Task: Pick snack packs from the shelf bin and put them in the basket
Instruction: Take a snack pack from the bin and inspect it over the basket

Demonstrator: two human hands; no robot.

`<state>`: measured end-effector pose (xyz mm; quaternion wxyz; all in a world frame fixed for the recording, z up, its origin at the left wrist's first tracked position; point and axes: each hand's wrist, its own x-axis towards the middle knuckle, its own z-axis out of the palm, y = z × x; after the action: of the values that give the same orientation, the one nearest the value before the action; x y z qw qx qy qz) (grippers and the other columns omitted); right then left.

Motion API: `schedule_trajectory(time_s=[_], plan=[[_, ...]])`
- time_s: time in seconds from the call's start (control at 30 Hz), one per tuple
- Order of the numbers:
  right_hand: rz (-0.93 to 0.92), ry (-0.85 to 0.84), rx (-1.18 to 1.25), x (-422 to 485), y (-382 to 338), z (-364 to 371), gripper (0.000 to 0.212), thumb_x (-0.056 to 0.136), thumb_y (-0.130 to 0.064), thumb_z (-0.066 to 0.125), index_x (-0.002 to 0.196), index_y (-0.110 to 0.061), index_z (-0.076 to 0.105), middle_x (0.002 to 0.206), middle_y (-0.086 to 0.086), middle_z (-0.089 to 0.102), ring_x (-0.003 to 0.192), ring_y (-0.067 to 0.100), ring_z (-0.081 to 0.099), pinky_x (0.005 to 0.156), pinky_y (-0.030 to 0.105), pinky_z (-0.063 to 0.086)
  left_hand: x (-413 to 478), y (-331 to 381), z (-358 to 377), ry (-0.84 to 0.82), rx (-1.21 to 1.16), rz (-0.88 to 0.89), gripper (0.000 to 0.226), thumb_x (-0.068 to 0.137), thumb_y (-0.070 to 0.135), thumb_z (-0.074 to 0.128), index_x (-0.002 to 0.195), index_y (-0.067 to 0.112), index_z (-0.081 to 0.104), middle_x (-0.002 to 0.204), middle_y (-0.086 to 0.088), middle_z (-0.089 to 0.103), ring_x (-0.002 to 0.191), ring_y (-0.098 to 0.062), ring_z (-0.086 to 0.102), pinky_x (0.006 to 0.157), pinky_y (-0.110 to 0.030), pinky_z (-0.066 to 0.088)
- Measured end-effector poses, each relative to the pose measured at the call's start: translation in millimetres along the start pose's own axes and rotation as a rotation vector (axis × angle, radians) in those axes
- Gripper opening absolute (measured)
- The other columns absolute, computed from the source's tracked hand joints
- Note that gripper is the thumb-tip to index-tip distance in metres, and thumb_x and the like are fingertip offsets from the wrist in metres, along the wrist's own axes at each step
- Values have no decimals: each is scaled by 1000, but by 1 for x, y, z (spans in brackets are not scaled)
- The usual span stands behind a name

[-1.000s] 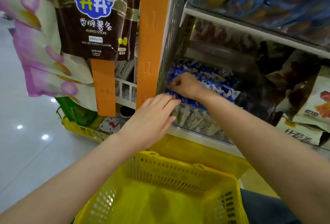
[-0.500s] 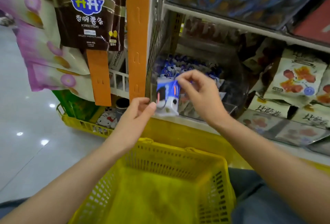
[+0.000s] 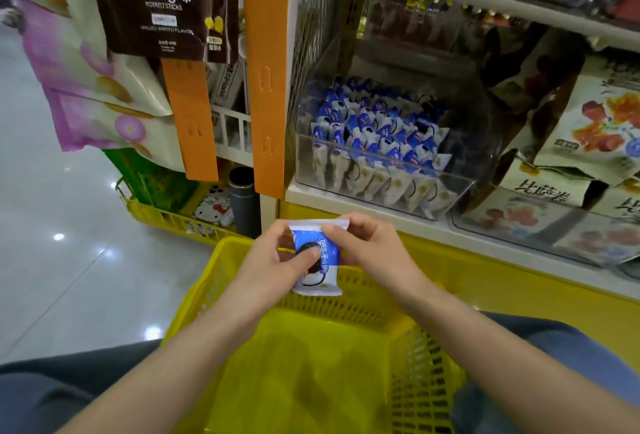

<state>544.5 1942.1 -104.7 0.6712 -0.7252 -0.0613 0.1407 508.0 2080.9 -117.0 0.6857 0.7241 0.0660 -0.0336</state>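
A single blue-and-white snack pack point(image 3: 317, 260) was held upright in the middle of the frame. It hung above the far rim of the yellow basket point(image 3: 304, 371) and below the shelf bin point(image 3: 464, 187). Both hands had it. The left hand point(image 3: 270, 271) pinched it from the left, thumb laid across the printed face. The right hand point(image 3: 374, 250) pinched its upper right edge near the crimped top seal. Neither grip was spread; each was closed on the wrapper.

The pack looked light: a thin film pillow round what was probably a brittle biscuit, so a gentle hold likely sufficed. The film looked glossy and might have slipped under flat pressure. The crimped seals and the side edges seemed the safest places to take it, sparing the middle from squeezing.

Room was generous. The basket sat directly beneath, in the lower centre, its mouth wide, so a short drop would probably do. The edges to mind were the basket's far rim just under the pack, the white shelf lip point(image 3: 346, 203) above it, and the orange strip point(image 3: 265, 70) hanging at upper centre, left of the bin. Other packs point(image 3: 374, 132) stood in tight rows behind the bin's clear front wall.
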Motion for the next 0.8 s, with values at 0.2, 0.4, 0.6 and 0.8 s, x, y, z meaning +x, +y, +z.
schedule_trajectory(time_s=[0.2, 0.4, 0.6, 0.8], plan=[[-164, 12, -288, 4, 9, 2, 6, 86, -17, 65, 80, -20, 64, 76, -3, 66, 71, 8, 60, 66, 28, 52, 11, 1, 1, 94, -61, -9, 23, 90, 19, 56, 69, 12, 51, 69, -9, 55, 67, -17, 54, 61, -28, 42], [-621, 127, -882, 4, 12, -7, 9, 86, -31, 60, 84, -23, 63, 79, -12, 60, 75, 3, 53, 63, 13, 40, 15, 1, 4, 52, -190, -132, 19, 89, 21, 57, 71, 14, 58, 69, -4, 64, 71, -16, 62, 62, -28, 47], [-102, 289, -141, 11, 5, -13, 14, 92, -13, 55, 78, -17, 54, 78, 7, 65, 65, 12, 64, 59, 27, 57, 10, -2, 7, -26, -179, -152, 22, 84, 18, 63, 106, 14, 60, 89, 0, 71, 74, -8, 67, 64, -22, 55], [312, -53, 140, 6, 3, -12, 13, 92, -1, 50, 103, -7, 48, 82, 11, 67, 63, 13, 65, 63, 23, 57, 19, -2, -3, 259, -245, -55, 9, 91, 12, 54, 87, 12, 63, 68, 6, 69, 62, -1, 65, 58, -16, 55]])
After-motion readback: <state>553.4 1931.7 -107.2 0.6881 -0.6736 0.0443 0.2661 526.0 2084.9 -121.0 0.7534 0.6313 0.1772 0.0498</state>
